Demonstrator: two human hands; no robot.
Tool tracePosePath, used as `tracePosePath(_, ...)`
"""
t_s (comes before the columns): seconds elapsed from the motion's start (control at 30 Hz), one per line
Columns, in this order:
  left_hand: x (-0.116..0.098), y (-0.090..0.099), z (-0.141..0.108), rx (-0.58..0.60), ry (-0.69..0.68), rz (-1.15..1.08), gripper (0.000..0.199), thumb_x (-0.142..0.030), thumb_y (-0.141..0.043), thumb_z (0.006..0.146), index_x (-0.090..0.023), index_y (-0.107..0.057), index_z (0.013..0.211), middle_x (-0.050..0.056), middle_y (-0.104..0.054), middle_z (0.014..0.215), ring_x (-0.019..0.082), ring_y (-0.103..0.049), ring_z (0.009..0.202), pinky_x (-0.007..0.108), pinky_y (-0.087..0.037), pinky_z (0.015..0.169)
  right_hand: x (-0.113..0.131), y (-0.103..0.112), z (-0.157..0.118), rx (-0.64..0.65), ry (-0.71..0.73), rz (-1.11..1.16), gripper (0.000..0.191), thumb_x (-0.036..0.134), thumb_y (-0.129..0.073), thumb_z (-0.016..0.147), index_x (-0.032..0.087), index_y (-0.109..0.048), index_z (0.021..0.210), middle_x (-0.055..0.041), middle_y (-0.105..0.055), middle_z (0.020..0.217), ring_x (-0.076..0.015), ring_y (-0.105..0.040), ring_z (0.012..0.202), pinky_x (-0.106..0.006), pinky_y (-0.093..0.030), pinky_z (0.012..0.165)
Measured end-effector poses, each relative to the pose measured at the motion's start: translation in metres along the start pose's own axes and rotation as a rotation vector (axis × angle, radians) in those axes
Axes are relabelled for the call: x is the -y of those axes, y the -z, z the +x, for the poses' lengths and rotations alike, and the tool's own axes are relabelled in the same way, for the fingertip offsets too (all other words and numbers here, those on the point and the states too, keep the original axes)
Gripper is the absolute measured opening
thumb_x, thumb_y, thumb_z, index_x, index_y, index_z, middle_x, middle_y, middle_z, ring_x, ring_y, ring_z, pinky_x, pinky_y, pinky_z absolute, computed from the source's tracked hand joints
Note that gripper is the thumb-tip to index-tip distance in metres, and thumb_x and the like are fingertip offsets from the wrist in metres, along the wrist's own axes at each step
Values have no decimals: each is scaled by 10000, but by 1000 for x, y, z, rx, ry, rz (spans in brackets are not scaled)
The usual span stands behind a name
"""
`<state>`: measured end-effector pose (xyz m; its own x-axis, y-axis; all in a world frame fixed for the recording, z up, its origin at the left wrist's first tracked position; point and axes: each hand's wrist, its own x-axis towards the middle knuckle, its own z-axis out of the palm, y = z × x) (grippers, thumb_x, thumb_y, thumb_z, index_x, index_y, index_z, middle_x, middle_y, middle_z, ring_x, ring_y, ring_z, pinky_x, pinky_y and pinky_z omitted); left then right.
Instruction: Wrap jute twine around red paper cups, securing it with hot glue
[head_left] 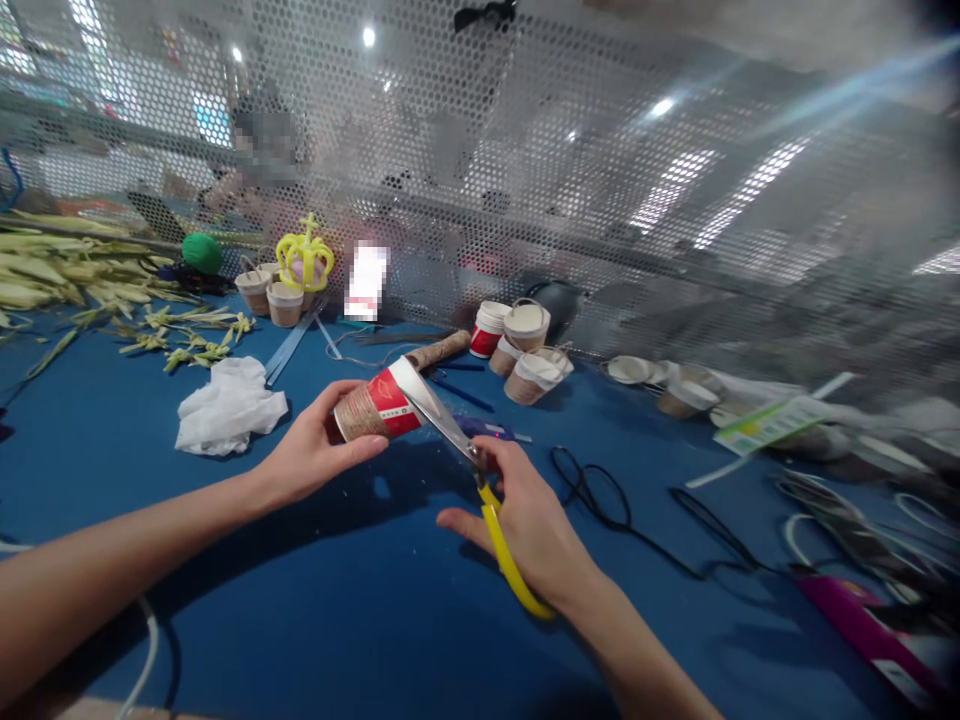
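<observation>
My left hand (326, 440) grips a paper cup (394, 398) by its lower end, thumb underneath and fingers behind. The cup is tilted, its white rim facing right; the upper part is red and the base is wrapped in brown twine. Yellow-handled scissors (499, 535) are in my right hand (525, 510), the lower handle running past the palm. Their blades reach to the cup's rim and lie against or just in front of it; I cannot tell whether they bite into the paper.
Behind stand several twine-wrapped cups (536, 372) and a twine roll (439, 350). A crumpled white cloth (231, 405) and corn husks (45, 265) lie left. Black cable (600, 495) and a purple device (862, 625) lie right. A perforated metal screen (420, 130) bounds the back.
</observation>
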<state>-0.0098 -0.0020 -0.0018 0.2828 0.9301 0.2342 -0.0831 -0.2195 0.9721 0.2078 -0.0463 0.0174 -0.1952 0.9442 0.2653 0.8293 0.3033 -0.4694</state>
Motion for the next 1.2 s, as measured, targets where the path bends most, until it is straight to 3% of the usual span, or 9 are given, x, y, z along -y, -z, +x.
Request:
tracePosePath(0.5, 2, 2, 0, 11, 23, 63, 499, -321, -644, 661, -156, -408, 1069, 56, -568, 913, 160, -567, 741, 263, -458, 629, 0, -4, -2, -64, 34, -40, 489, 472, -610, 666, 164, -476, 1021, -70, -541, 856, -189, -540, 715, -325, -453, 618)
tracePosePath(0.73, 3, 2, 0, 33, 32, -51, 430, -338, -580, 725, -145, -406, 1067, 56, -564, 877, 150, -567, 723, 253, -460, 601, -1, -4, -2, -78, 46, -65, 474, 475, -605, 671, 161, -485, 1005, -66, -544, 827, -184, -538, 694, -305, -449, 577)
tracePosePath(1.2, 2, 0, 0, 62, 33, -70, 402, -344, -556, 746, -126, -413, 1052, 66, -595, 820, 148, -557, 681, 259, -436, 575, -1, -6, -3, -110, 92, -47, 392, 440, -572, 719, 166, -491, 988, -65, -566, 836, -170, -540, 692, -300, -453, 617)
